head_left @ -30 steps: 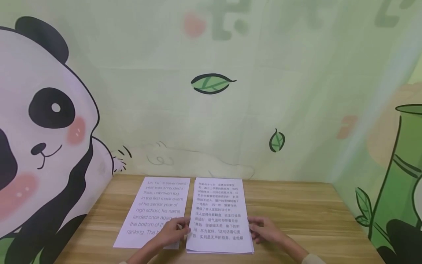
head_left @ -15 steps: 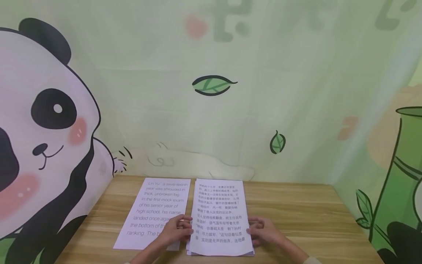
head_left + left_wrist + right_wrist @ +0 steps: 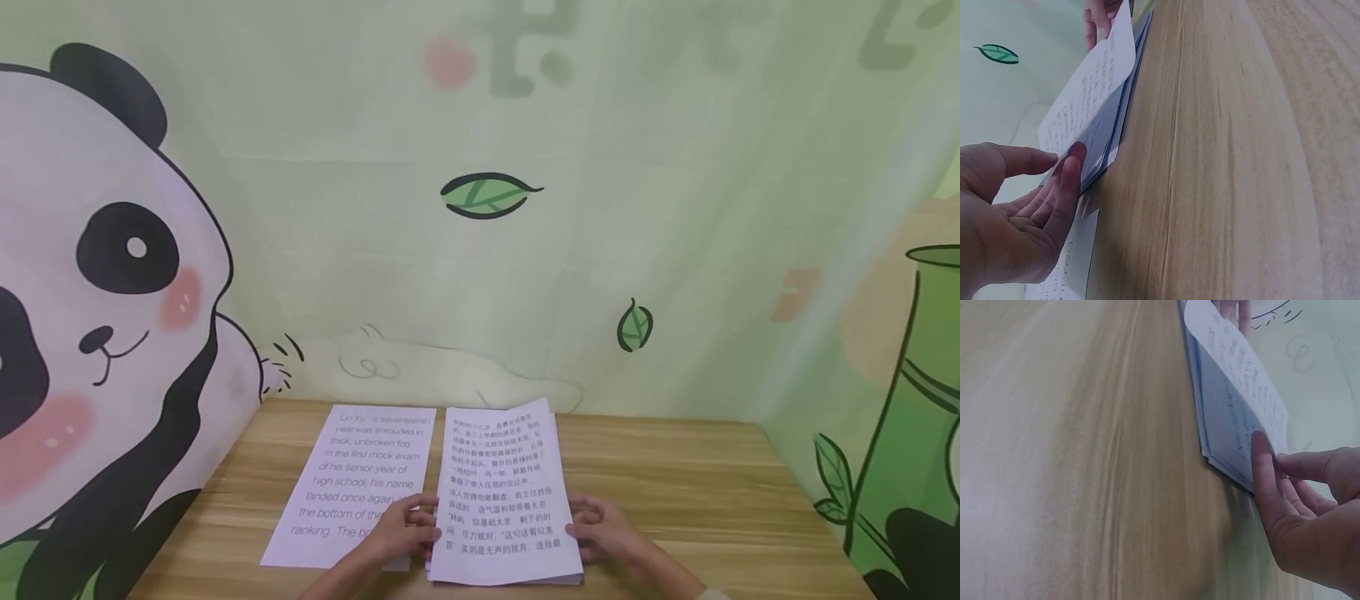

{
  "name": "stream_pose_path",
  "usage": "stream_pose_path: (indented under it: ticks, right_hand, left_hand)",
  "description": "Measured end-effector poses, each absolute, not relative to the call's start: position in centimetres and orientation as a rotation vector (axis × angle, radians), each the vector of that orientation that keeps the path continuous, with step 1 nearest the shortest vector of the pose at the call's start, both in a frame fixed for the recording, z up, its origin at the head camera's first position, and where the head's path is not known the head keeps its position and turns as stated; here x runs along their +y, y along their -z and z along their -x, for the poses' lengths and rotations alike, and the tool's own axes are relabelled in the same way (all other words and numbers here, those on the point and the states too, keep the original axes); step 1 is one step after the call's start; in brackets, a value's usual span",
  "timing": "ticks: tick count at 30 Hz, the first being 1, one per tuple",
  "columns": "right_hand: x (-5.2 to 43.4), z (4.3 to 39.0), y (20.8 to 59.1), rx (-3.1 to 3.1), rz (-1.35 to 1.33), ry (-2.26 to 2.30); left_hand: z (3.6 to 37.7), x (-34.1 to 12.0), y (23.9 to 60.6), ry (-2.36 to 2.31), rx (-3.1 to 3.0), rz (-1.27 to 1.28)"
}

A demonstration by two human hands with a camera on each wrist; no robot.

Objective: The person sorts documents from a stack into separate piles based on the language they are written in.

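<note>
Pinching the top sheet (image 3: pixel 501 492) at its two side edges, left hand (image 3: pixel 402 533) and right hand (image 3: pixel 603 533), to peel it off the stack (image 3: pixel 1225 440) on the wooden table (image 3: pixel 675 500). Bowed upward, clear of the pages beneath. Beside it, lying flat, an English page (image 3: pixel 360 479).

Your left sheet (image 3: pixel 352 483) reads "Lin Yu's seventeenth year was shrouded in thick, unbroken fog", top sheet (image 3: pixel 501 492) Chinese print, too small
</note>
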State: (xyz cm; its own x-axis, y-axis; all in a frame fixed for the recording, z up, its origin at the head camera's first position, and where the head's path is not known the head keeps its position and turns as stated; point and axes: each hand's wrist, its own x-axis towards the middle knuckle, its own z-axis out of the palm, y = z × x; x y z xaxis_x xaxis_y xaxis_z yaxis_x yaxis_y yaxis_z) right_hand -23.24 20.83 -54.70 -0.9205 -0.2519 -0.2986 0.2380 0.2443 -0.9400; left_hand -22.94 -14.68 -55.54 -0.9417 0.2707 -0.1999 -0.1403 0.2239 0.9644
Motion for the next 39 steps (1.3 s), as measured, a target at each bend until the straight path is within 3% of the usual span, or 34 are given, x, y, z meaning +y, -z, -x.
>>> stream_pose_path:
  ticks: [18, 39]
  right_hand:
    - [22.5, 23.0, 53.9, 2.057, 0.09, 1.827]
    - [24.8, 22.3, 54.0, 2.082, 0.086, 1.812]
  left_hand:
    - [23.0, -13.8, 54.7, -1.78, 2.217, -0.028]
    - [22.6, -12.4, 55.5, -1.857, 2.167, -0.112]
